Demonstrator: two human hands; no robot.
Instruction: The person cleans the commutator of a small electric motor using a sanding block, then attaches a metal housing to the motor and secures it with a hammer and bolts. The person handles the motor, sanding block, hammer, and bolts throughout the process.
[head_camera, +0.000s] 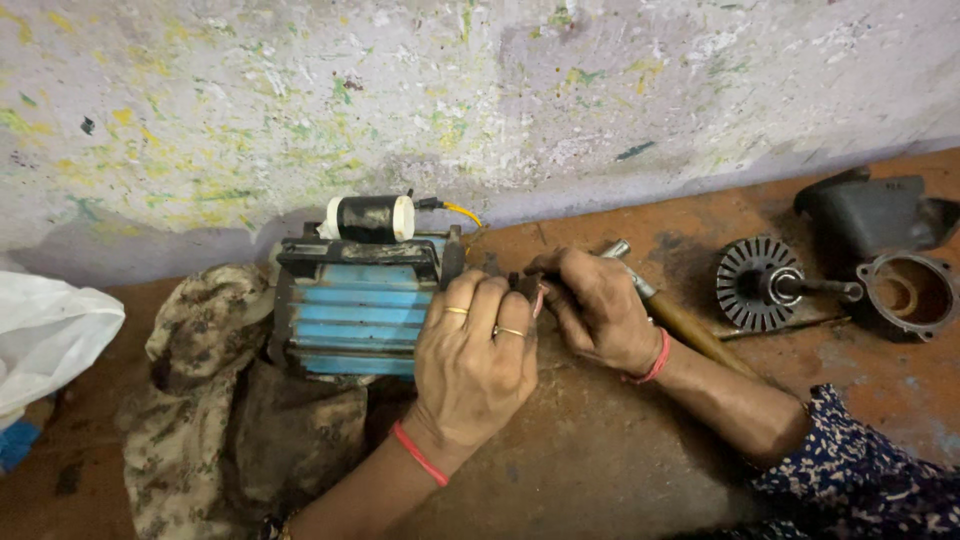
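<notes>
Left hand (472, 350) grip closed over blue motor (350, 310) end; right hand (598, 305) grip wraps wooden-handled tool (690, 330).

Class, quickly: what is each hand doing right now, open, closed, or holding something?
Left hand: curled over the end of the blue ribbed metal motor housing, steadying it.
Right hand: closed around a wooden-handled metal tool, working at the motor's end.

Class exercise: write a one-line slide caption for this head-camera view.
Left hand steadies a blue finned motor housing on a cloth while the right hand works at its end.
</notes>
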